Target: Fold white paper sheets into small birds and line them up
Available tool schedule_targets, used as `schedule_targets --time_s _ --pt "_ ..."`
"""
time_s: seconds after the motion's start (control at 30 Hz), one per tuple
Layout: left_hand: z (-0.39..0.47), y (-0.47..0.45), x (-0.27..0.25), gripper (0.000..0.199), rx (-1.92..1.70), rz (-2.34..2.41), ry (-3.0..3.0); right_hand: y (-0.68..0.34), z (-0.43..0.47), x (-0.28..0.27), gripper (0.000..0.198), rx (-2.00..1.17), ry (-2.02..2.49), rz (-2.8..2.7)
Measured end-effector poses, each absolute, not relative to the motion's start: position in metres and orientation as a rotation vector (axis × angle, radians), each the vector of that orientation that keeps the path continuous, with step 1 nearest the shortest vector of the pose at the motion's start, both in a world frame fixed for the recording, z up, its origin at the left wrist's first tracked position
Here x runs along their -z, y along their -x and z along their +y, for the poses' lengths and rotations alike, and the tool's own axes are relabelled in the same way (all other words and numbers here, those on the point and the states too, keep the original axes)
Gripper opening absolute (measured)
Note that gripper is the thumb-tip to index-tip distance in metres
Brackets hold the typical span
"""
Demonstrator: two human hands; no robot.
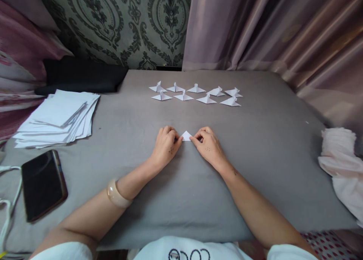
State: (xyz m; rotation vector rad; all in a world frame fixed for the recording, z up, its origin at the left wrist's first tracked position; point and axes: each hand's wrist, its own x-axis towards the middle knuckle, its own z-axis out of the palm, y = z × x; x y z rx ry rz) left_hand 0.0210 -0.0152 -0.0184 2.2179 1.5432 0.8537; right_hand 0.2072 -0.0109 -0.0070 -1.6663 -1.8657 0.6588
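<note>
A small white folded paper triangle (186, 135) is between my two hands, its point facing away from me. My left hand (168, 144) pinches its left corner between thumb and forefinger. At the opposite corner, the thumb and forefinger of my right hand (208, 144) are closed on the paper too. Beyond my hands, several folded white paper birds (183, 96) stand in two rows on the grey cloth.
A pile of white paper sheets (56, 118) lies at the left, with a black cloth (85, 75) behind it. Nearer me are a phone (44, 185) and a white cable (13, 205). Pale bunched fabric (338, 154) rests at the right edge of the grey-covered table (272, 139).
</note>
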Motion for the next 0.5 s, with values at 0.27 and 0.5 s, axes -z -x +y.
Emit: schedule_targets --time_s 0.27,0.5 --pt "-0.019 -0.02 0.005 0.014 -0.677 1.544 -2.321 -0.214 -0.007 0.008 0.015 -0.744 1.655 -1.841" --pt "-0.019 -0.018 0.002 0.028 -0.554 1.234 -2.564 -0.221 -0.005 0.003 0.007 -0.804 1.627 -1.842"
